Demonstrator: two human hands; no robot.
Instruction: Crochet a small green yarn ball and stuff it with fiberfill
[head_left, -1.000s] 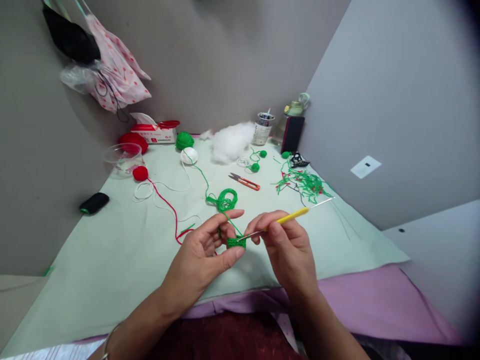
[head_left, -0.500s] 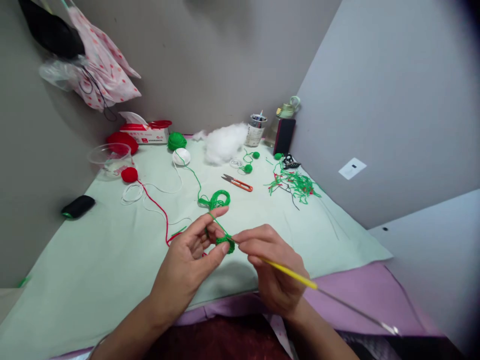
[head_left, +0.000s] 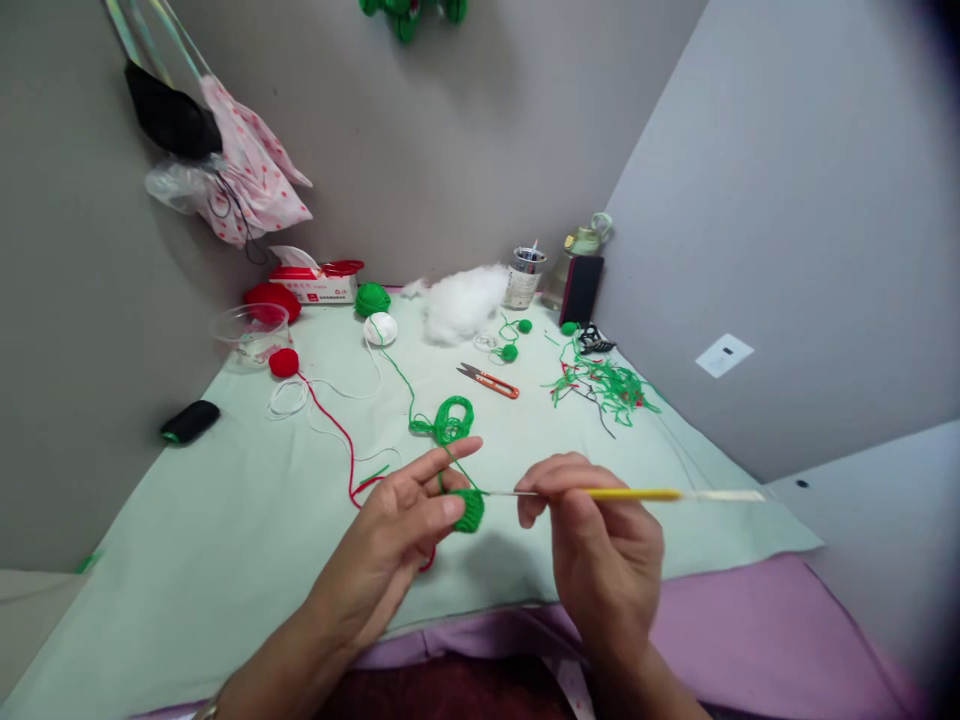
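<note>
Between the thumb and fingers of my left hand (head_left: 401, 520) is a small green crochet piece (head_left: 470, 511). Green yarn runs from it over the raised index finger, back to a loose green yarn coil (head_left: 454, 419) on the cloth. My right hand (head_left: 600, 530) grips a crochet hook (head_left: 634, 494) with a yellow handle, held nearly level. Its thin metal shaft points left, and the tip meets the upper edge of the green piece. Whether the tip is inside a loop is too small to tell.
Beyond my hands lie orange-handled thread snips (head_left: 489, 381), white stuffing (head_left: 466, 303) and green yarn scraps (head_left: 619, 388). A red yarn ball (head_left: 284, 362), a white ball (head_left: 381, 329) and a plastic tub (head_left: 251, 335) stand left. A phone (head_left: 582, 290) leans at the back right.
My right hand has moved right and swung the hook from a slant to nearly level, showing more of its shaft. The green piece is turned, showing more of its side. The view has shifted.
</note>
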